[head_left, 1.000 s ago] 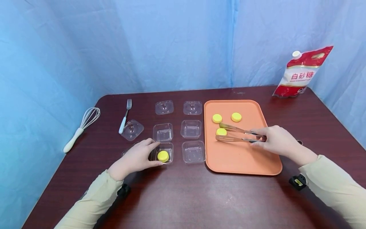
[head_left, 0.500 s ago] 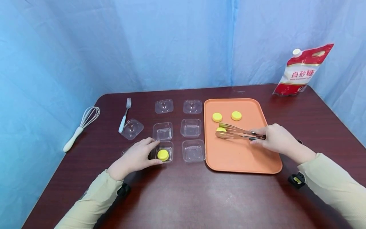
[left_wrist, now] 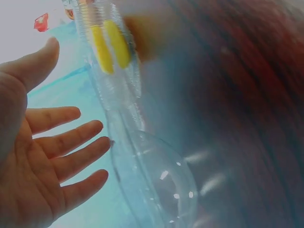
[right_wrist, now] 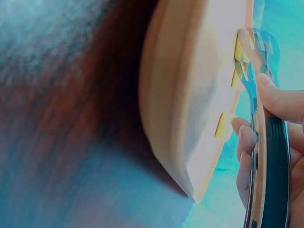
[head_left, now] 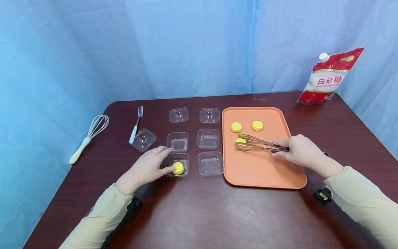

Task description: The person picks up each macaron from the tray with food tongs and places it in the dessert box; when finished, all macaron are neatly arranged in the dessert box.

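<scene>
My right hand grips metal tongs over the orange tray. The tong tips lie on either side of a yellow macaron, which they partly cover in the head view. Two more macarons, a left one and a right one, sit farther back on the tray. My left hand hovers by the near-left clear container, fingers spread and holding nothing in the left wrist view. Inside that container is a yellow macaron; my thumb overlaps its edge in the head view.
Three more clear containers stand around it, including a near-right one. Domed clear lids lie behind and left, one lid touching a fork. A whisk lies far left; a sugar bag stands at the back right.
My left hand has drawn slightly back from the container, its thumb rising over the macaron. The tongs' arms have come closer together around the macaron on the tray.
</scene>
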Demonstrator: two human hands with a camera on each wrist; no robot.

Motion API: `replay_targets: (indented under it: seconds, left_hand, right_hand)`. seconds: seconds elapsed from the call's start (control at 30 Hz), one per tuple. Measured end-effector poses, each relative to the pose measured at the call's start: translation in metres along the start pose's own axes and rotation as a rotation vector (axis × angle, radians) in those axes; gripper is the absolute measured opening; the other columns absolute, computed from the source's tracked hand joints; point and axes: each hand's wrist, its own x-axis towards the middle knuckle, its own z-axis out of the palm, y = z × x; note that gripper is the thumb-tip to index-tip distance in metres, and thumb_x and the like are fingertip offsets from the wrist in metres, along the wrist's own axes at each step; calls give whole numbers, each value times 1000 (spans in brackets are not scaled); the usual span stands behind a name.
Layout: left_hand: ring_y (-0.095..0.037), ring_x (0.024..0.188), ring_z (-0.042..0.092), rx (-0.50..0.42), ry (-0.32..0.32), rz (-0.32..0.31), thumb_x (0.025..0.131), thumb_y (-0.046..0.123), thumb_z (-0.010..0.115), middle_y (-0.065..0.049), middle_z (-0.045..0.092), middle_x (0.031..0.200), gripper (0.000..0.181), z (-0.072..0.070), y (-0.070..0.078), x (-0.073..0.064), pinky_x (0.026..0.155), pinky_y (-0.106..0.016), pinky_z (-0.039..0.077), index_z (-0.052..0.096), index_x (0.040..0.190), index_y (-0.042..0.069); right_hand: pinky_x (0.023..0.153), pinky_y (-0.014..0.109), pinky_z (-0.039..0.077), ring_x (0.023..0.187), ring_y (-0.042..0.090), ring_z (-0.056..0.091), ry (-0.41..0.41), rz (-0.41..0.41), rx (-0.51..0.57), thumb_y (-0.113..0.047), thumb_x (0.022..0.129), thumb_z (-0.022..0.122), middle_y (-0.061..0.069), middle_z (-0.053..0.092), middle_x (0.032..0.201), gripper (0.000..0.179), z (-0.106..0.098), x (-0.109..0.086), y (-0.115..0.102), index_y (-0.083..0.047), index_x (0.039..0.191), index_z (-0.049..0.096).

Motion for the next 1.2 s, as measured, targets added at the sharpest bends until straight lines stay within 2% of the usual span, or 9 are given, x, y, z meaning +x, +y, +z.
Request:
replay_targets:
  seconds: [0.2, 0.43, 0.9, 1.1, 1.2]
  left_hand:
    - [-27, 103, 61, -5, 76, 20, 80, 36, 75, -12, 62, 115, 61, -5, 10, 5, 90, -42, 49, 57, 127, 2]
    - [-28, 112, 59, -38, 86, 26, 79, 40, 74, -13, 60, 123, 63, -8, 26, 17, 94, -44, 48, 57, 128, 4]
    - [-25, 110, 59, -52, 1, 69, 78, 48, 73, -9, 58, 122, 70, -1, 52, 44, 96, -42, 47, 54, 132, 6]
    - [-27, 109, 59, -63, -56, 95, 78, 49, 73, -10, 57, 123, 71, 4, 60, 52, 96, -42, 47, 54, 132, 6]
    - [-28, 109, 59, -70, -89, 96, 78, 49, 73, -10, 57, 124, 71, 4, 63, 56, 96, -43, 47, 54, 132, 6]
  right_hand:
    - [44, 25, 26, 47, 11, 32, 1, -6, -3, -25, 77, 78, -7, 47, 44, 47, 2, 0, 1, 0, 115, 67]
    - [43, 25, 25, 46, 11, 32, 1, -4, 2, -25, 76, 78, -7, 48, 45, 48, 3, -1, 1, 0, 116, 67]
    - [43, 24, 25, 46, 11, 31, 8, -4, -1, -24, 76, 79, -6, 47, 44, 48, 3, 0, 1, 2, 115, 67]
    - [44, 25, 25, 47, 11, 34, 20, -16, 9, -22, 75, 79, -5, 59, 53, 45, 4, 1, 2, 2, 112, 68]
    - [44, 25, 24, 48, 11, 34, 26, -22, 8, -22, 75, 79, -5, 60, 54, 45, 4, 1, 2, 2, 111, 69]
